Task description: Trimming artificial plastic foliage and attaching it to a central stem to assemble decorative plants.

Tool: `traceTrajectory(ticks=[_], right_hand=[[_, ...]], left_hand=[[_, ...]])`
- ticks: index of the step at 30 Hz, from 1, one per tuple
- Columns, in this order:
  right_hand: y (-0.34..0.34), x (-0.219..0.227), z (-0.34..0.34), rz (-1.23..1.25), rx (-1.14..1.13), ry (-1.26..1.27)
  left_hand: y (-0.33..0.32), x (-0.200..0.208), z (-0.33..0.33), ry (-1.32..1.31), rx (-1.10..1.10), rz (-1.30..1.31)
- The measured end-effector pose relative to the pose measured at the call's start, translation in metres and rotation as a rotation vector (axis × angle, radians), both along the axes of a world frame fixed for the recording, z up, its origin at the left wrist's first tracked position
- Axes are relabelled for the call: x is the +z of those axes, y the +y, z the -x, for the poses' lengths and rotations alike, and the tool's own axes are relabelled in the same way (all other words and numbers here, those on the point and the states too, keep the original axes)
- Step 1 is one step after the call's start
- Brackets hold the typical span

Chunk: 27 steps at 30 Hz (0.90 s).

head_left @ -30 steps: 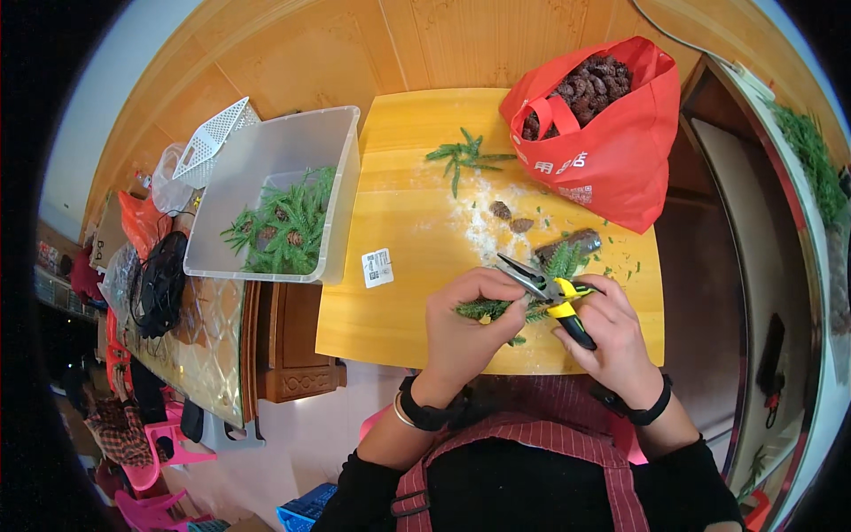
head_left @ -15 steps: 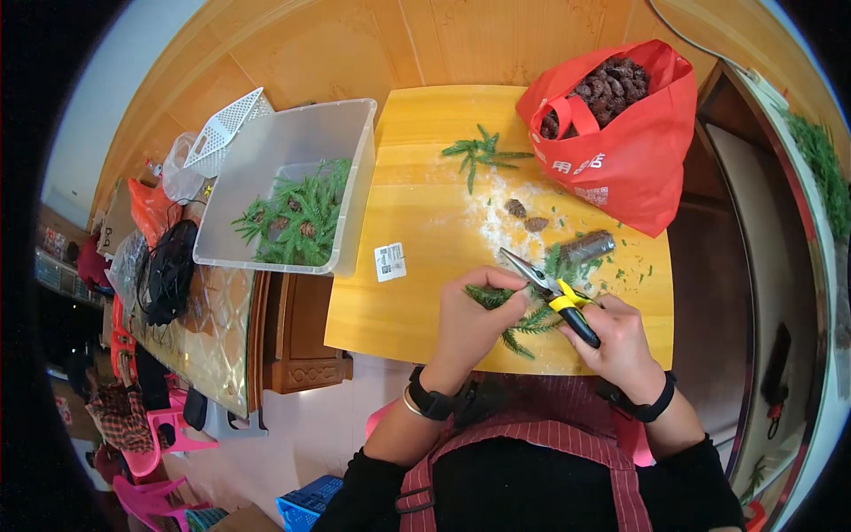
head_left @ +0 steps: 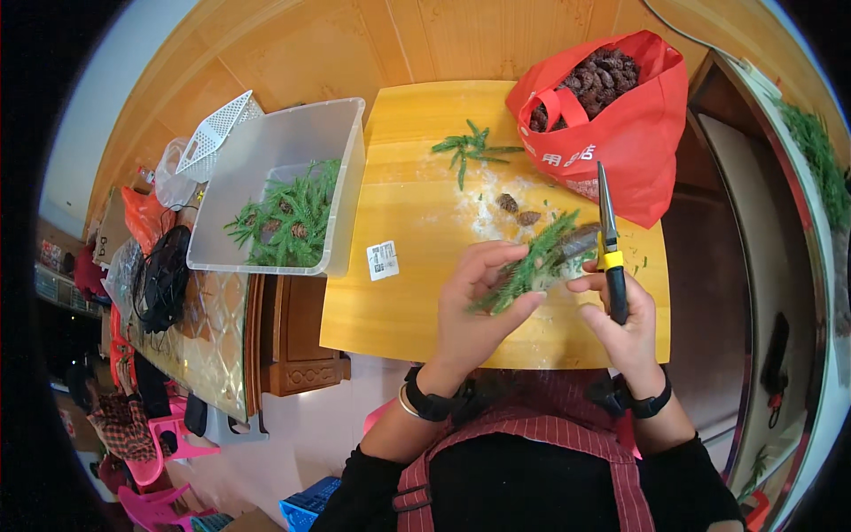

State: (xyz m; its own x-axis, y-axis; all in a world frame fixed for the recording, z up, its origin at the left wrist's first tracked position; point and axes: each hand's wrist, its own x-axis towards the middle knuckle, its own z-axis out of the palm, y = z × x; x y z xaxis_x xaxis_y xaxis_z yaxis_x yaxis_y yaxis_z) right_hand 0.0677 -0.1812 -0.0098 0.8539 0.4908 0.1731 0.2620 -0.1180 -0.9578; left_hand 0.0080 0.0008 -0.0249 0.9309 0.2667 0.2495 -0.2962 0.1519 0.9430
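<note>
My left hand [head_left: 483, 306], its fingers curled, holds a green artificial pine sprig [head_left: 538, 257] above the front of the yellow tabletop. To its right, my right hand [head_left: 634, 328] grips needle-nose pliers [head_left: 610, 230] by their black and yellow handles, jaws pointing away from me. The jaws look closed and are apart from the sprig. Behind the sprig lies a dark cylinder [head_left: 583, 239], partly hidden. Two small pine cones [head_left: 507, 202] rest beyond it amid white powder and green snippets. Farther back is a loose green sprig [head_left: 477, 149].
A red bag [head_left: 603, 133] full of pine cones stands at the far right. On the left, a clear plastic bin [head_left: 346, 204] contains decorated sprigs. A white label [head_left: 383, 260] lies on the tabletop [head_left: 390, 310]. Farther left are a glass-topped table [head_left: 208, 328] and pink chairs [head_left: 182, 434].
The pliers have come away from the sprig and swung to point away from me. My left hand has turned the sprig more upright. My hands have moved apart.
</note>
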Motion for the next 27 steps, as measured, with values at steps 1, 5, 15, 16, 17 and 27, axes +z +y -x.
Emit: traceTrajectory(ticks=[1, 5, 15, 16, 17, 27], right_hand=[[0.003, 0.000, 0.001, -0.018, 0.017, -0.025], [0.020, 0.008, 0.003, -0.012, -0.002, -0.071], [0.024, 0.000, -0.001, -0.110, -0.149, 0.146], [0.021, -0.002, -0.004, -0.143, -0.123, 0.231], [0.017, -0.006, -0.006, -0.175, -0.098, 0.315], [0.002, -0.015, -0.004, -0.571, 0.302, 0.624]], left_hand=[[-0.002, 0.002, 0.000, -0.011, -0.062, 0.041], [-0.008, 0.010, 0.002, 0.010, -0.164, 0.074], [-0.016, 0.017, 0.009, -0.028, -0.306, 0.082], [-0.016, 0.016, 0.008, -0.024, -0.304, 0.122], [-0.014, 0.016, 0.007, -0.023, -0.306, 0.121], [-0.004, 0.009, -0.008, 0.180, -0.258, 0.050]])
